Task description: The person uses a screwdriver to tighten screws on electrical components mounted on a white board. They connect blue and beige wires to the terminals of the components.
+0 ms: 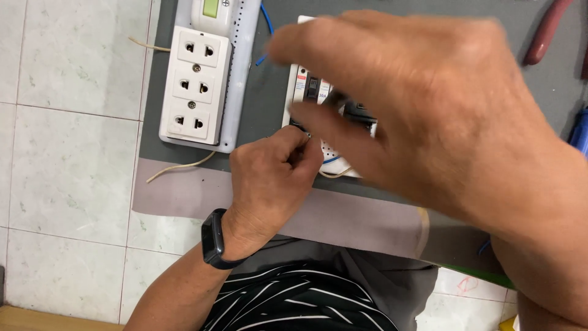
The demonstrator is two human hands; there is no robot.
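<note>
Nearest the viewer, below the breaker panel (318, 92), the left hand (269, 178) pinches a small metal piece at the panel's lower left corner. Over the panel, the right hand (429, 104) hovers spread, blurred. Blue wire (267, 24) is fitted; the triple socket (196, 83) left of it sits mounted on the grey board (269, 92). Wiring at the panel looks unfinished.

The light over my work is bright, even and soft, with no hard shadows; only faint shade sits under my left hand (269, 178) and along the edge of the grey surface (184, 193). My right hand (429, 116) is close to the camera, so it looks large and blurred, its fingertips smeared. The white socket strip (196, 86) and the pale floor tiles (67, 122) are sharp, with no glare. I see little bending at the edges.
</note>
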